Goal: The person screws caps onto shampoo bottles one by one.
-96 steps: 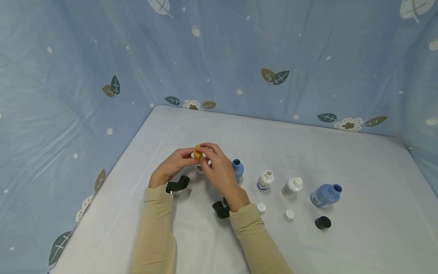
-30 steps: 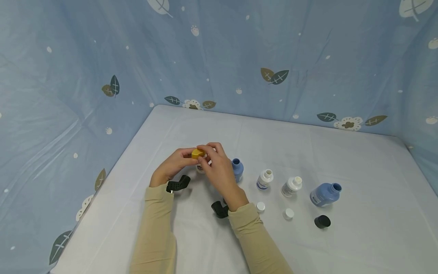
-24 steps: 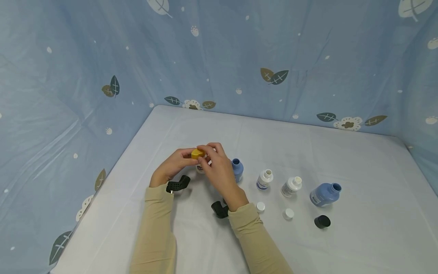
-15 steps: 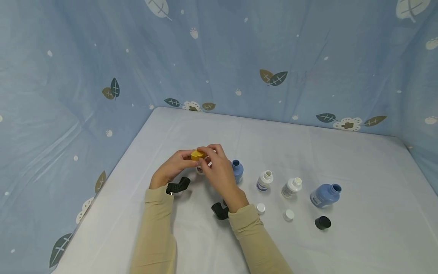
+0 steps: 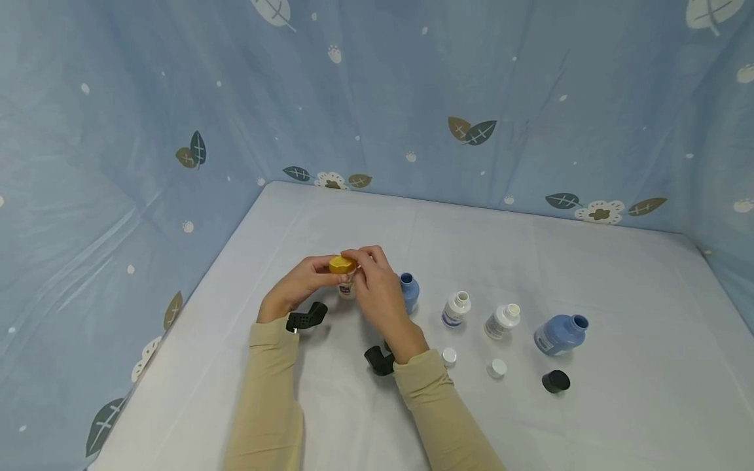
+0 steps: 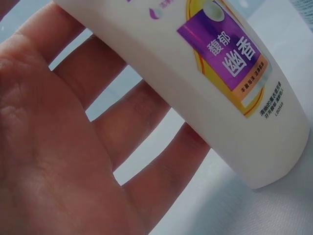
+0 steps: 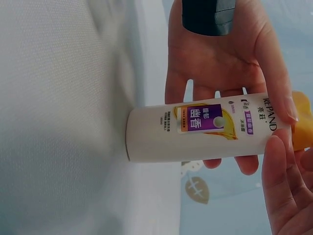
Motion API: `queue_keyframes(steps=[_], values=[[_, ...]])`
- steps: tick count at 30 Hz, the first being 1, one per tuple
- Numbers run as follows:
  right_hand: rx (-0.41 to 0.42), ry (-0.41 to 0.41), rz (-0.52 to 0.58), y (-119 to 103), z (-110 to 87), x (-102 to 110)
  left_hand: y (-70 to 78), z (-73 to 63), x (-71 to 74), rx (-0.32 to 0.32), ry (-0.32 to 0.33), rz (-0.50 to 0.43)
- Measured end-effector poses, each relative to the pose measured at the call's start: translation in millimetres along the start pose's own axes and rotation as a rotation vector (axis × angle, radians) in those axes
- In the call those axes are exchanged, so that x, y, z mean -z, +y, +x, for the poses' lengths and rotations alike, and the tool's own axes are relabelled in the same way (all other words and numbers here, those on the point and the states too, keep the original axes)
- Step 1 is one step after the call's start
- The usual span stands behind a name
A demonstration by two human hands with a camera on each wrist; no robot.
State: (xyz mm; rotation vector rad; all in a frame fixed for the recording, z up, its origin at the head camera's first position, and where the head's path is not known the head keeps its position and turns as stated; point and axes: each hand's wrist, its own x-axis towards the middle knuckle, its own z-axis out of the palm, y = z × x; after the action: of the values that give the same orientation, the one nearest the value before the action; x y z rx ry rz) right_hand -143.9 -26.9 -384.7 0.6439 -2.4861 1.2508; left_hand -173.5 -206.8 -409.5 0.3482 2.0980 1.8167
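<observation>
A white body wash bottle (image 7: 171,142) with a purple and yellow label stands upright on the table, a yellow cap (image 5: 342,264) at its top. My left hand (image 5: 300,281) holds the bottle near its top; in the left wrist view the fingers of that hand (image 6: 63,127) lie spread behind it, and in the right wrist view its thumb presses the upper label. The right hand (image 5: 379,294) is at the cap from the right, index finger on its top edge. Its thumb is near the bottle's shoulder. Part of the right hand's grip is hidden.
To the right stand a blue bottle (image 5: 408,294) half behind my right hand, uncapped white bottles (image 5: 456,309) and another uncapped blue bottle (image 5: 560,335). White caps (image 5: 449,356) and a black cap (image 5: 556,381) lie in front. A patterned blue curtain (image 5: 377,98) hangs behind the table.
The yellow cap has turned and shows a broader face than 3.2 seconds ago. My right thumb has shifted back from the cap's front, baring more label. The left hand stays in place.
</observation>
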Motion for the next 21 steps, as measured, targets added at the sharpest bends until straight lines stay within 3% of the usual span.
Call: queue_keyframes(steps=[21], values=[[0.012,0.022,0.006,1.9,-0.4,-1.4,-1.1,-0.4,0.8,0.011,0.005,0.029]])
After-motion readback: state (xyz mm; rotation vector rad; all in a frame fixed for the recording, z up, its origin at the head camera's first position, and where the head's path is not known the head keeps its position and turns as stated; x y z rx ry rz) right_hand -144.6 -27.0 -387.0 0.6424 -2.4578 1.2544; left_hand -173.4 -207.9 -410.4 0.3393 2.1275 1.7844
